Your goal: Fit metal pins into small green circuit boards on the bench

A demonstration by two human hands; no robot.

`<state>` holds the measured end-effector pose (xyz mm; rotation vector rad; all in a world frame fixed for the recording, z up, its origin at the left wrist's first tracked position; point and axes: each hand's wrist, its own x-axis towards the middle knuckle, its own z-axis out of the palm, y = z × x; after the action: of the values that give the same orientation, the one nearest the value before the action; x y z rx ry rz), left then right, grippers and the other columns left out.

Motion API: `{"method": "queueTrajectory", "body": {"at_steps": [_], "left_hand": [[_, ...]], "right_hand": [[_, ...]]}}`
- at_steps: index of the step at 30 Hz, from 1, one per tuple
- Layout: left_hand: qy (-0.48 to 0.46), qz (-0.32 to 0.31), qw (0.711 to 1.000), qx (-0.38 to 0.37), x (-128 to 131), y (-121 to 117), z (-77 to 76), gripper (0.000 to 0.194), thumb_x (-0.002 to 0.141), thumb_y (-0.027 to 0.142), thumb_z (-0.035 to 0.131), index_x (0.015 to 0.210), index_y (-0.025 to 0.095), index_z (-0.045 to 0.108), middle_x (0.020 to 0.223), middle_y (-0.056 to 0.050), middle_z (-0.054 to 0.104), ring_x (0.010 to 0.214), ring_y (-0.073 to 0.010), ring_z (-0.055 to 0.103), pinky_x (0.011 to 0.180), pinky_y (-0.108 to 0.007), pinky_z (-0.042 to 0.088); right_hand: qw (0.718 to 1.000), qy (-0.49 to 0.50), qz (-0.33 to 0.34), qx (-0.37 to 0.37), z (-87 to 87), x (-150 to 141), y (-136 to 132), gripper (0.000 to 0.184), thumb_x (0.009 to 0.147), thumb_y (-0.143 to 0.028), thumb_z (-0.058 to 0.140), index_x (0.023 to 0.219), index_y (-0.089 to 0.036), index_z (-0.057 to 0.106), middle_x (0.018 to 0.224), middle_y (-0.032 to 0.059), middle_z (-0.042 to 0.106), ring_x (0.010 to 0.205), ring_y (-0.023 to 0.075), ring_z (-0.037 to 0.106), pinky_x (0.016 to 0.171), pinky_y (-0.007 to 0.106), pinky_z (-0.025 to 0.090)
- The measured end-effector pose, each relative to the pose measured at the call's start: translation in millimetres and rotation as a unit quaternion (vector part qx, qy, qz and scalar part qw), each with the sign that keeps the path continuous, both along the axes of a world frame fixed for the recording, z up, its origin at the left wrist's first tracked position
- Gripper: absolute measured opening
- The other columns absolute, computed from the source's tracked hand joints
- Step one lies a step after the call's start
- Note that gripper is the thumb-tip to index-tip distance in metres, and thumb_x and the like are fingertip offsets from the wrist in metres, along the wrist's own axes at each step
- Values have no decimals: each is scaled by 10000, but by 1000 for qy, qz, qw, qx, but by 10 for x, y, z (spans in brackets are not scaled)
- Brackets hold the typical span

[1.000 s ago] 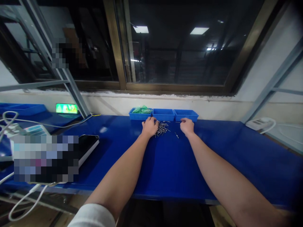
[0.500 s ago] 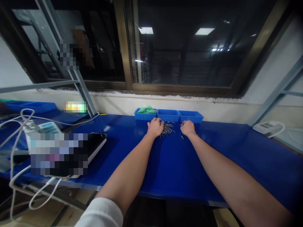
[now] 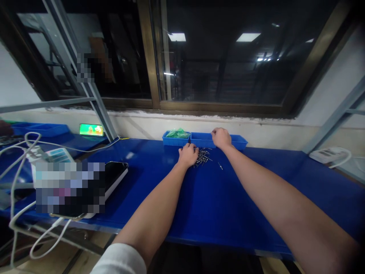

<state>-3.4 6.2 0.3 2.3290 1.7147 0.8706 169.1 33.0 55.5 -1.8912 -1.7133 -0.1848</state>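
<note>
Head view, looking forward and down at a blue tabletop [image 3: 256,198] below a dark window. Your left hand [image 3: 188,155] rests at the left edge of a small heap of pins [image 3: 203,157], its fingers curled inward. A thin dark sliver stands just beyond the fingertips; from this view, it cannot be told whether the hand pinches it. Your right hand [image 3: 221,137] is raised over the rim of the middle tray [image 3: 199,140], fingers bent down toward the tray's right end. The fingers hide whatever lies beneath them, so a grasp can be neither confirmed nor ruled out.

The heap lies on the tabletop just in front of the middle tray, between your hands, with one stray pin [image 3: 220,165] lying apart to its right. Three blue trays stand in a row against the wall: the left tray [image 3: 171,141] holds a green bag [image 3: 177,133], and the right tray [image 3: 239,143] adjoins the middle one. A white sleeve [image 3: 118,259] shows at the lower edge.

Handling note: thin pins slide easily on a glossy surface. Work from the heap's edge with your fingertips, and keep your palm clear of the pile.
</note>
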Motion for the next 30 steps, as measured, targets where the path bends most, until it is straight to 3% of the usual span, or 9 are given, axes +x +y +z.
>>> {"method": "queueTrajectory", "body": {"at_steps": [5,9,13,17,20,25,27,30], "left_hand": [[3,1,1000,0,-4,0,1,276,903,384,342,1027,234,538,1117,-65,542,1097,-233,478,910,-423,331],[5,4,1000,1,1,1,1,301,897,403,344,1048,228,537,1139,-70,540,1107,-230,475,914,-411,334],[18,-2,1000,-9,11,12,-14,395,890,472,322,1099,212,533,1164,-89,542,1123,-243,471,932,-412,320],[52,-23,998,-26,30,10,-24,504,874,549,293,1152,195,521,1217,-112,522,1153,-257,453,958,-416,291],[65,-31,997,-35,40,-2,-19,532,873,568,275,1166,196,517,1239,-113,514,1181,-251,431,974,-407,273],[62,-30,997,-41,43,-8,-11,514,880,556,270,1168,211,519,1243,-104,518,1191,-242,424,986,-407,260],[57,-32,997,-37,42,0,-19,502,882,548,270,1163,216,522,1240,-99,521,1193,-242,422,988,-416,260],[53,-33,998,-32,40,19,-39,499,881,547,267,1150,218,529,1231,-95,526,1186,-243,429,986,-427,268]], "right_hand": [[1000,-2,8,-4,82,73,-31,385,839,-434,433,1015,-161,641,1059,131,613,967,243,555,793,336,423],[997,-23,57,-41,32,219,-446,397,844,-429,412,1042,-160,627,1051,137,610,1002,260,542,845,373,405],[988,-50,79,-121,-284,324,-1073,817,738,-680,410,1362,-154,351,1341,165,422,1251,349,341,971,483,319],[973,-58,64,-215,-640,307,-1420,943,737,-753,258,1426,-114,180,1478,163,176,1353,331,148,1069,499,173],[967,-65,69,-234,-739,252,-1307,960,735,-766,206,1431,-108,142,1498,139,96,1372,304,65,1097,481,96],[971,-42,44,-232,-694,136,-800,969,731,-774,179,1424,-97,156,1492,168,97,1366,324,60,1077,516,96],[974,-39,35,-219,-656,87,-661,932,742,-758,207,1419,-117,176,1480,177,136,1348,348,115,1052,530,136],[982,-51,36,-177,-595,26,-602,869,748,-726,286,1386,-137,254,1388,200,310,1260,373,281,981,518,247]]}}
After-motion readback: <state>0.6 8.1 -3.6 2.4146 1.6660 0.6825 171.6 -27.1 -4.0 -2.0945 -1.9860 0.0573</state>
